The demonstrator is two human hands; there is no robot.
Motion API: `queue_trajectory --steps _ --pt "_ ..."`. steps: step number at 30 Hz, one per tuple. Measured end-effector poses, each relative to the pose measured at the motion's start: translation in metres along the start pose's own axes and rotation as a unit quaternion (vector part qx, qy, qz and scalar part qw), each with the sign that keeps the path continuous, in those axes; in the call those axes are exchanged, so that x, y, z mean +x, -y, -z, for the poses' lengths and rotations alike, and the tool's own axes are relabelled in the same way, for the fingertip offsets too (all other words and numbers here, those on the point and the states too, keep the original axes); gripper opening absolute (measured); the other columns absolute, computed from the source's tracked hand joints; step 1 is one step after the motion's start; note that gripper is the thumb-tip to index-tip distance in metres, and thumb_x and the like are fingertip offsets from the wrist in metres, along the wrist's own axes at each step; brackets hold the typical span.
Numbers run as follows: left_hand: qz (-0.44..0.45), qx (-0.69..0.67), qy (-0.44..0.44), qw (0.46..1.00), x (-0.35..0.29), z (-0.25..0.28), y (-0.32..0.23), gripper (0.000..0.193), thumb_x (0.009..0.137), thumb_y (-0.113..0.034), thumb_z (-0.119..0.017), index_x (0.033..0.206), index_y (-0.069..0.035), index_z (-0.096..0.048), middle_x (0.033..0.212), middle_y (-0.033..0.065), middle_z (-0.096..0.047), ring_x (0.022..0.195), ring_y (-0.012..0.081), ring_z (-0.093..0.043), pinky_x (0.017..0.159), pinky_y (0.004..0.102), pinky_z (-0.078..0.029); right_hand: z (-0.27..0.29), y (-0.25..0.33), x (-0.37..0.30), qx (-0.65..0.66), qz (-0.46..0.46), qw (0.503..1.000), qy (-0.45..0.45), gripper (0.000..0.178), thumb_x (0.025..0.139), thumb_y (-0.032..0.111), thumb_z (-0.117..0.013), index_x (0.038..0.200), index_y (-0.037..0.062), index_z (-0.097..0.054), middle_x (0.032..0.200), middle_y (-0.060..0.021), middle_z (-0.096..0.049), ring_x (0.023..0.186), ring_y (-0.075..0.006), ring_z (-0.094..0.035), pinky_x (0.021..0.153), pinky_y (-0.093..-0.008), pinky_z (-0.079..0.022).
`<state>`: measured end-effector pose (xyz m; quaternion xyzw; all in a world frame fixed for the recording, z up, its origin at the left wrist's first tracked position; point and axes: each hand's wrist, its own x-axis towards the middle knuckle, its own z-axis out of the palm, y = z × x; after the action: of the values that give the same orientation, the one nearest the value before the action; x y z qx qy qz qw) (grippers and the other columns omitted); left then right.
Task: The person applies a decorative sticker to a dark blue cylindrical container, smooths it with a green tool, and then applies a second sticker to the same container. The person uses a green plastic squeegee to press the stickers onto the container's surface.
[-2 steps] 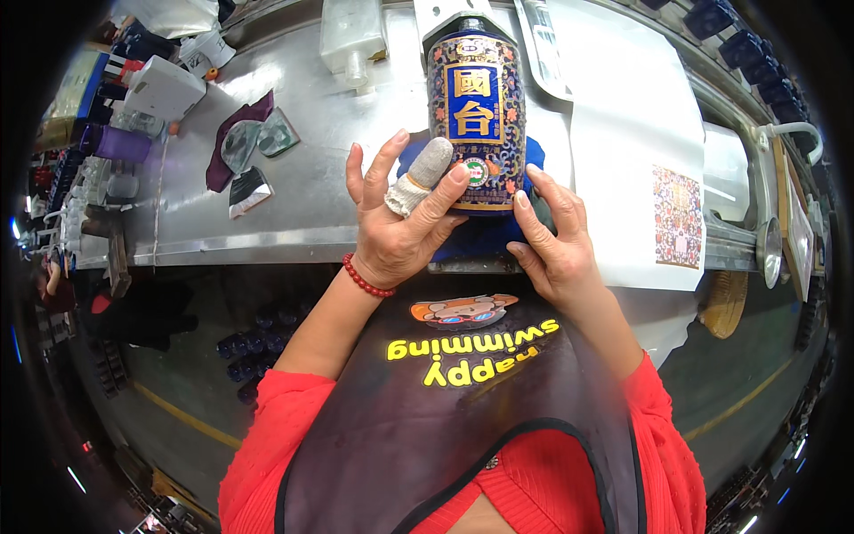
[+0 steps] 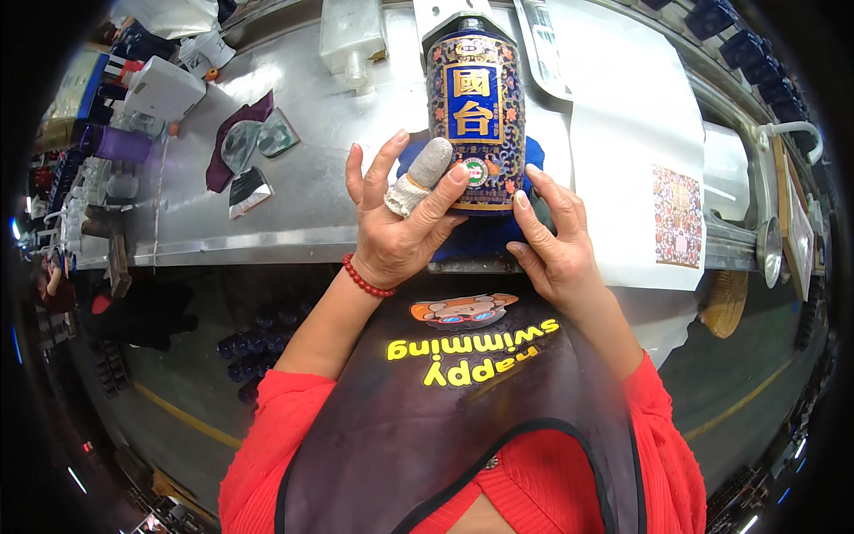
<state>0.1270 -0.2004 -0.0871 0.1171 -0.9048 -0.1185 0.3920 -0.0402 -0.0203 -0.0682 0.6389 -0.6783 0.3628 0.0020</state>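
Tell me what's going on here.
A person's left hand, with one finger in a pale cloth cover, and right hand touch the lower end of a dark-blue bottle patterned with gold and flowers. Its neck points away. Blue material shows around its lower end, and a large white sheet lies on the shiny metal workbench to the right.
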Motion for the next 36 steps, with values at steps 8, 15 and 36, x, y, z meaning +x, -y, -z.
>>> queue_trajectory --steps 8,15,36 --pt "0.014 -0.024 -0.005 1.000 -0.004 -0.002 -0.001 0.052 0.084 -0.035 -0.076 0.133 -0.018 -0.067 0.132 0.0086 -0.064 0.136 0.0347 -0.045 0.120 0.0572 -0.013 0.002 0.000 -0.002 0.017 -0.010 1.000 0.009 0.065 0.079 0.007 -0.079 0.140 0.0063 -0.057 0.148 -0.0229 -0.047 0.128 -0.0411 -0.050 0.107 -0.0479 -0.042" --pt "-0.006 0.093 -0.001 0.996 0.008 0.017 0.005 0.066 0.084 -0.050 -0.072 0.139 -0.014 -0.062 0.138 0.0117 -0.061 0.141 0.0372 -0.039 0.118 0.0616 -0.006 0.012 -0.001 0.021 -0.041 0.009 0.998 -0.051 0.072 0.072 0.005 -0.082 0.140 0.0093 -0.059 0.143 -0.0197 -0.051 0.122 -0.0400 -0.052 0.102 -0.0471 -0.045" --pt "0.117 -0.053 0.032 0.991 -0.033 -0.002 -0.030 0.069 0.099 -0.053 -0.055 0.146 -0.002 -0.052 0.137 0.0149 -0.062 0.141 0.0360 -0.040 0.118 0.0587 -0.011 0.001 0.008 0.033 -0.090 0.025 0.995 -0.039 0.057 0.071 -0.003 -0.080 0.124 0.0154 -0.073 0.136 -0.0196 -0.057 0.117 -0.0361 -0.057 0.098 -0.0435 -0.048"
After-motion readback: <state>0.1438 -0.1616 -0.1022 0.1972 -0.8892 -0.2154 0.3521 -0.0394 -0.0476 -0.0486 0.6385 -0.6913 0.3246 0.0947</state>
